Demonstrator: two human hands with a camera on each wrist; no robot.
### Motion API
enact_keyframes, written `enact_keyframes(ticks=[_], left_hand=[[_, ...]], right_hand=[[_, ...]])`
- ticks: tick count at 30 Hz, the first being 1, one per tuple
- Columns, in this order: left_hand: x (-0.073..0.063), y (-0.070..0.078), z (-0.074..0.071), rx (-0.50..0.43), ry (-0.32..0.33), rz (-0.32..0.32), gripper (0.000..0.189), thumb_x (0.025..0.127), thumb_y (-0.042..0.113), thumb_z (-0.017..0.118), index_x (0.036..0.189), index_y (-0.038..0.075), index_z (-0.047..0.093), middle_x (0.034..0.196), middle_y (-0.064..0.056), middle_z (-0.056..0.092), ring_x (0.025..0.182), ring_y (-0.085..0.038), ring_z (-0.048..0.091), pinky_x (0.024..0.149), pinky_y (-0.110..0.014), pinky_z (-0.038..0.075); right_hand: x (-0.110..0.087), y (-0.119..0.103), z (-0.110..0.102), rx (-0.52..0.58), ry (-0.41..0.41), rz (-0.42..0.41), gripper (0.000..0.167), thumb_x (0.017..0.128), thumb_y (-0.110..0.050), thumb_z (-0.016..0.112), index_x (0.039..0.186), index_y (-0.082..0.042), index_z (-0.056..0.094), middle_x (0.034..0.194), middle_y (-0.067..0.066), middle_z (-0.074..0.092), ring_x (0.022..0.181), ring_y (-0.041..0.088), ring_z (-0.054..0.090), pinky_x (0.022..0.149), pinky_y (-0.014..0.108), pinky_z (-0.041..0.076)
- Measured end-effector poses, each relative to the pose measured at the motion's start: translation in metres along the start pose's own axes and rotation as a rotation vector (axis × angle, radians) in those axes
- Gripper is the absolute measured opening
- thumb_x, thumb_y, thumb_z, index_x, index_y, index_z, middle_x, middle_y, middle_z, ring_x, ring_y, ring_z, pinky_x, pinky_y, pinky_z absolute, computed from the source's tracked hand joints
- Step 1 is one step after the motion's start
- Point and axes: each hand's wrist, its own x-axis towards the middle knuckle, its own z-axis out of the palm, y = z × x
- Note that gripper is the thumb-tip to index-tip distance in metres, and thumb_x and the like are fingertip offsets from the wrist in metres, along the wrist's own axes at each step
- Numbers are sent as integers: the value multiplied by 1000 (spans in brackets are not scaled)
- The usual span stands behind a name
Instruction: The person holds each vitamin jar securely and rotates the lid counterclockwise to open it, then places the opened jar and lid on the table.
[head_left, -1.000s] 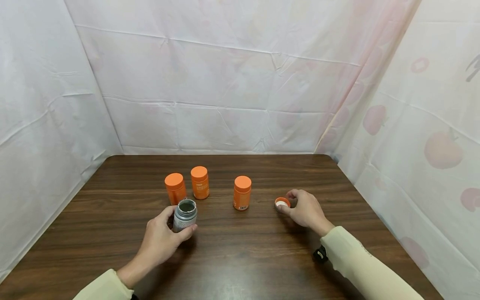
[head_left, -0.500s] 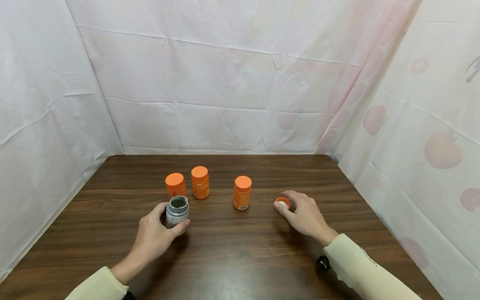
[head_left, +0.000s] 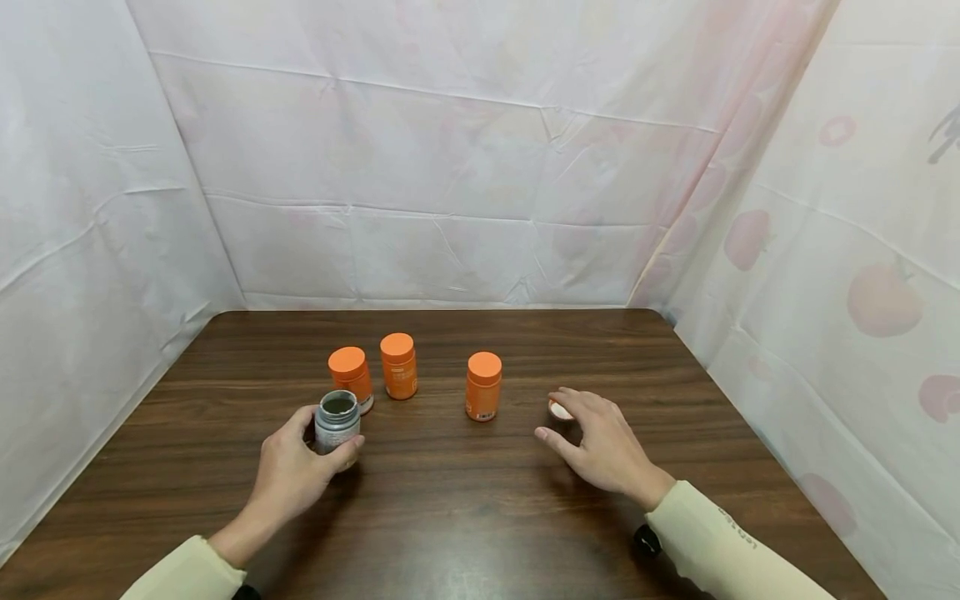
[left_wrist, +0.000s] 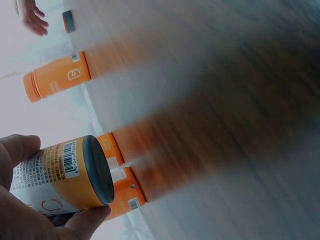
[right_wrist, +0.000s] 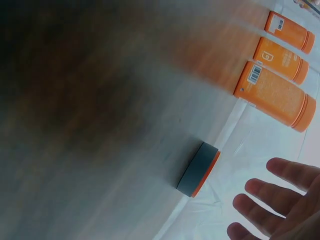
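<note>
My left hand (head_left: 288,462) grips a small open jar (head_left: 337,423) with a grey threaded neck, its mouth facing up. In the left wrist view the jar's label (left_wrist: 45,167) shows print and a barcode, and its dark base is turned toward the camera, off the table. My right hand (head_left: 607,446) hovers with fingers spread beside a round lid (head_left: 559,412), holding nothing. The lid lies upside down, its white inside showing. From the right wrist view, the lid (right_wrist: 199,170) has a dark grey side and an orange edge, apart from the fingers (right_wrist: 285,175).
Two capped orange bottles, one nearer (head_left: 349,372) and one farther (head_left: 399,367), stand just beyond the held jar. Another orange bottle (head_left: 483,387) stands mid-table. A pale printed curtain (head_left: 450,167) surrounds the dark wooden table (head_left: 465,517) at the back and sides.
My left hand has moved left with the jar, uncovering more of the orange bottle behind. My right hand has come away from the lid toward me, its fingers spreading. The lid stays on the table.
</note>
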Motion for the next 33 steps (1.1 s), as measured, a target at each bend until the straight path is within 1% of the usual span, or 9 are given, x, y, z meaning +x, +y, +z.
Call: enact_keyframes(ticks=[7, 11, 16, 22, 29, 33], left_hand=[[3, -6, -2, 25, 21, -22, 59, 80, 33, 90, 119, -1, 62, 103, -18, 72, 88, -29, 67, 68, -33, 50], [7, -9, -5, 36, 30, -38, 58, 80, 31, 89, 118, -3, 62, 103, -20, 71, 87, -30, 67, 68, -34, 50], [11, -13, -7, 42, 26, -50, 60, 82, 32, 88, 120, -6, 60, 104, -24, 69, 89, -34, 67, 69, -37, 51], [15, -18, -9, 54, 24, -78, 63, 84, 33, 86, 123, -7, 58, 109, -27, 68, 95, -38, 67, 74, -44, 52], [21, -25, -14, 44, -14, -130, 66, 89, 34, 81, 128, -10, 52, 116, -31, 63, 103, -44, 63, 83, -56, 51], [24, -28, -16, 45, -16, -151, 67, 91, 34, 80, 130, -11, 49, 119, -33, 61, 107, -46, 61, 86, -58, 49]], right_hand=[[-4, -7, 0, -18, -28, -50, 73, 94, -66, 61, 143, -13, 60, 148, 7, 56, 136, 30, 50, 111, 58, 34], [-7, -12, -1, -10, -55, -64, 75, 93, -68, 60, 144, -12, 59, 148, 8, 55, 138, 32, 48, 112, 58, 32], [-9, -14, 0, -13, -61, -93, 76, 94, -68, 59, 144, -12, 58, 148, 9, 56, 138, 34, 49, 113, 58, 32], [-11, -19, 0, 4, -70, -106, 76, 93, -69, 60, 145, -14, 58, 147, 4, 56, 138, 30, 49, 113, 58, 33], [-13, -23, 0, 4, -72, -122, 74, 92, -69, 61, 145, -17, 58, 145, 3, 58, 137, 27, 50, 112, 56, 35], [-14, -24, 0, 1, -70, -138, 73, 92, -69, 61, 144, -18, 58, 144, 2, 59, 136, 25, 51, 111, 55, 36]])
